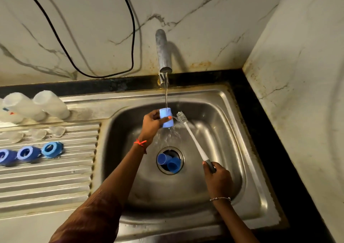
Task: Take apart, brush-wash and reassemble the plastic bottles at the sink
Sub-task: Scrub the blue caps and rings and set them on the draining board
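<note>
One light-blue cylindrical plastic cap [166, 119] sits under the thin stream from the steel wall tap [163, 51]. The left hand [151, 126] pinches its sides between thumb and fingers, above the steel sink basin [214, 112]. The right hand [217, 177] curls its fingers round the grey grip of a long white bottle brush [193, 138], whose bristled head lies just beside the cap.

To do this step well, I judge the cap's open end should turn toward the bristles. The head can then enter and twist against the inner wall while water flushes it. A wet cap slips, so the pinch wants firmness.

Two darker blue caps [168, 161] lie in the drain opening, and three blue screw rings [51, 149] rest on the ribbed drainboard [55, 177].
</note>
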